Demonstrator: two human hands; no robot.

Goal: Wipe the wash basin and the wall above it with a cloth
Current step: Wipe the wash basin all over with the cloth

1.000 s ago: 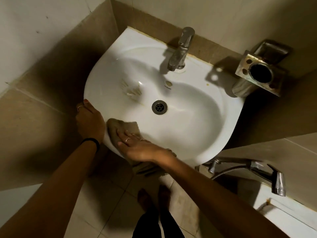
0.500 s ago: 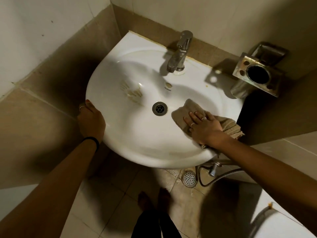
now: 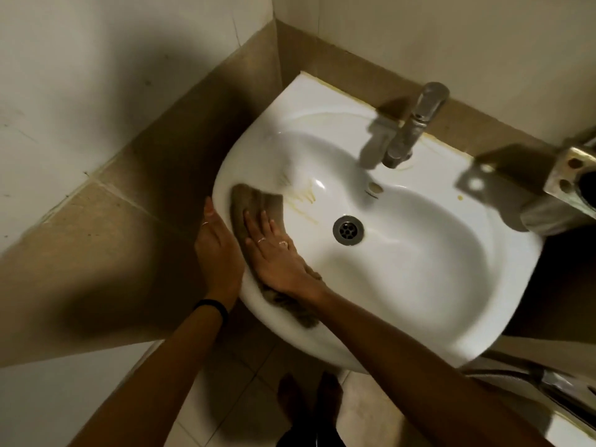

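The white wash basin (image 3: 419, 285) is fixed in a tiled corner, with a steel drain (image 3: 348, 229) in its bowl and yellowish streaks left of the drain. A brown cloth (image 3: 254, 204) lies over the basin's left rim and inner slope. My right hand (image 3: 277, 256) presses flat on the cloth, fingers spread and pointing away from me. My left hand (image 3: 216, 246) rests against the outer left edge of the basin, fingers along the rim. The wall (image 3: 451, 37) above the basin is pale, with a brown tile band below.
A steel tap (image 3: 409, 130) stands at the back of the basin. A metal holder (image 3: 577, 175) juts from the wall at the right. A second tap with a hose (image 3: 554, 382) sits low right. My bare feet (image 3: 309, 401) stand on floor tiles.
My right hand has swept the cloth from the right side of the bowl to the left rim. The view has shifted, so the basin sits further right. My left hand stays on the edge.
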